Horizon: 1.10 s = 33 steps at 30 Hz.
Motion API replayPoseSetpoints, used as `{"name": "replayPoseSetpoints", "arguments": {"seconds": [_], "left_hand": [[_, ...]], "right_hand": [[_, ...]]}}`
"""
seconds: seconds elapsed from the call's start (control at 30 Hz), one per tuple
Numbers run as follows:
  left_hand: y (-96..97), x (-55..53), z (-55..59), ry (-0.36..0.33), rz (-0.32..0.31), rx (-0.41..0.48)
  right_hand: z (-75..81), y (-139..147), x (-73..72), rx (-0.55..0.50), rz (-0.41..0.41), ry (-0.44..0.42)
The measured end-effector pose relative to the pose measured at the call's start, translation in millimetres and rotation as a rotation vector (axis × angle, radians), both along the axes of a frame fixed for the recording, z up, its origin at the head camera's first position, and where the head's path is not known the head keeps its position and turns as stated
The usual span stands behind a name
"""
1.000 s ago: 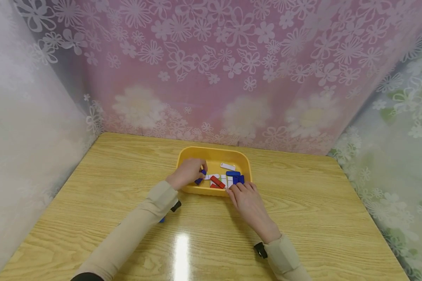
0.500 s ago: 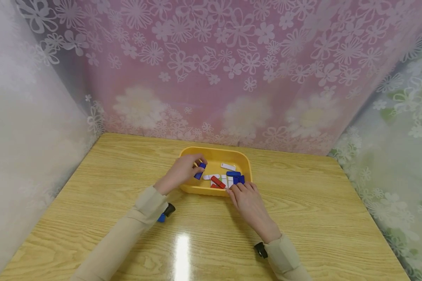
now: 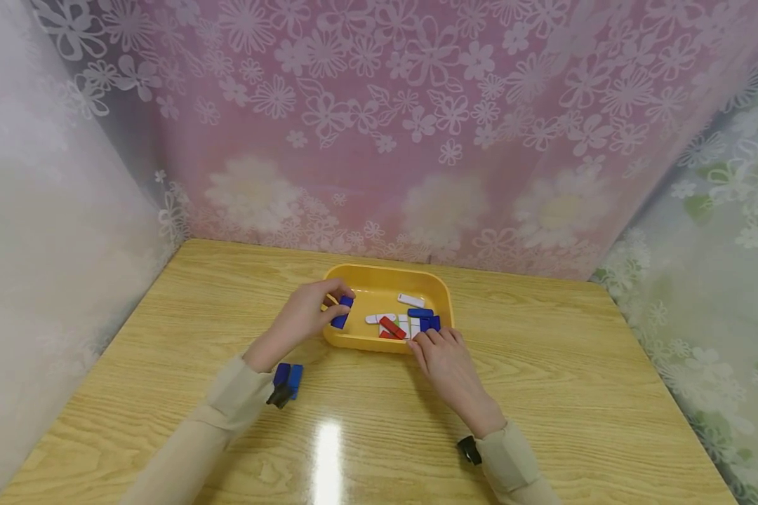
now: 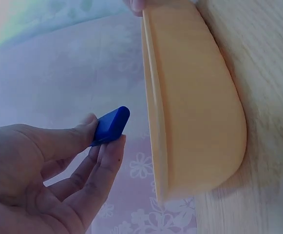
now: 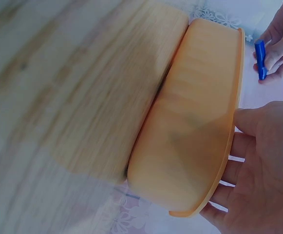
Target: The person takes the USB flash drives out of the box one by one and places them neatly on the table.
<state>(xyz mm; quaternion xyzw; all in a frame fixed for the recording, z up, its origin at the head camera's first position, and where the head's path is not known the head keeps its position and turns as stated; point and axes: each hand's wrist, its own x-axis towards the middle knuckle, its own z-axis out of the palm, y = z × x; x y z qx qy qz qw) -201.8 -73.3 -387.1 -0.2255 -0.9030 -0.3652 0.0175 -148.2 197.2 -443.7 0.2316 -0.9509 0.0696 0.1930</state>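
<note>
Just left of centre in the head view, the left hand (image 3: 298, 317) pinches a blue block (image 3: 342, 313) above a yellow bin (image 3: 366, 344), whose lower-right rim the right hand (image 3: 448, 366) grips.

The wood-grained table (image 3: 581, 372) carries a yellow box (image 3: 363, 343), its near rim in the right hand's (image 3: 445, 361) grip and its left end by the left hand (image 3: 306, 308), and two blue blocks (image 3: 295, 379) nearer the person than the left hand, partly hidden by a strap (image 3: 281, 395) at that wrist

Pink floral cloth (image 3: 379, 168) behind table (image 3: 594, 393)
</note>
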Motion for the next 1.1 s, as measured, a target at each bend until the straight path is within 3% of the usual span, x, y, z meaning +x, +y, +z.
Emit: {"name": "replayPoseSetpoints", "arguments": {"seconds": [0.2, 0.53, 0.73, 0.9, 1.1], "left_hand": [[-15.7, 14.8, -6.5, 0.025, -0.016, 0.033], [-38.4, 35.9, -32.8, -0.086, -0.036, -0.021], [-38.9, 42.3, -46.3, -0.134, -0.053, -0.036], [-33.7, 43.5, -52.0, -0.154, -0.021, -0.083], [-30.8, 40.4, -56.0, -0.083, 0.013, -0.168]], "right_hand": [[0.1, -0.6, -0.3, 0.001, -0.001, -0.009], [0.1, -0.6, -0.3, 0.001, -0.009, -0.022], [-0.6, -0.1, -0.4, 0.004, -0.012, -0.018], [0.0, -0.4, 0.0, 0.009, -0.013, -0.015], [0.4, -0.2, 0.2, 0.015, -0.006, 0.003]]}}
